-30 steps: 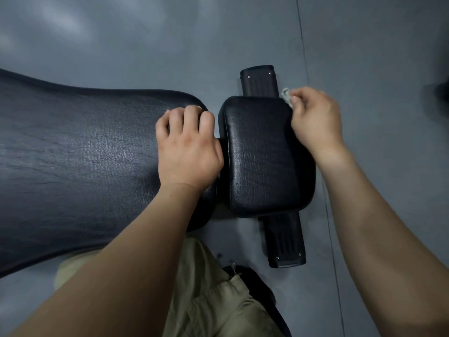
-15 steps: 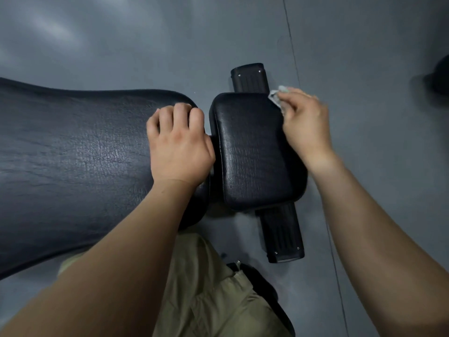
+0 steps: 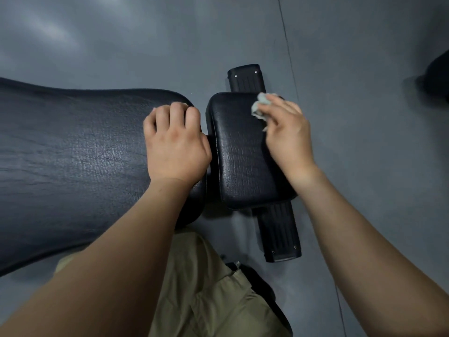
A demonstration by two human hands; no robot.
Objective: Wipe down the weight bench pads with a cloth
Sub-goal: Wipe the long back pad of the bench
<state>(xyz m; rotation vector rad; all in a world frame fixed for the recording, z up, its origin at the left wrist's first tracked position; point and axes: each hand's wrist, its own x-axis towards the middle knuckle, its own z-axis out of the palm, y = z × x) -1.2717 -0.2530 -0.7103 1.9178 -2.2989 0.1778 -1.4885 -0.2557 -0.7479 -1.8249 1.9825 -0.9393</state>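
Head view: cloth [image 3: 260, 105] under right fingers [image 3: 283, 107]

No text, label, brand, number or sign can be read. The long bench pad [image 3: 73, 154] and the small seat pad [image 3: 240, 154] show only grained black upholstery. The black base crossbar [image 3: 279, 232], whose near end lies at 5 o'clock from the small seat pad, shows only ribs and small screws. The grey cloth [image 3: 261, 103] at the pad's 1 o'clock corner is plain.
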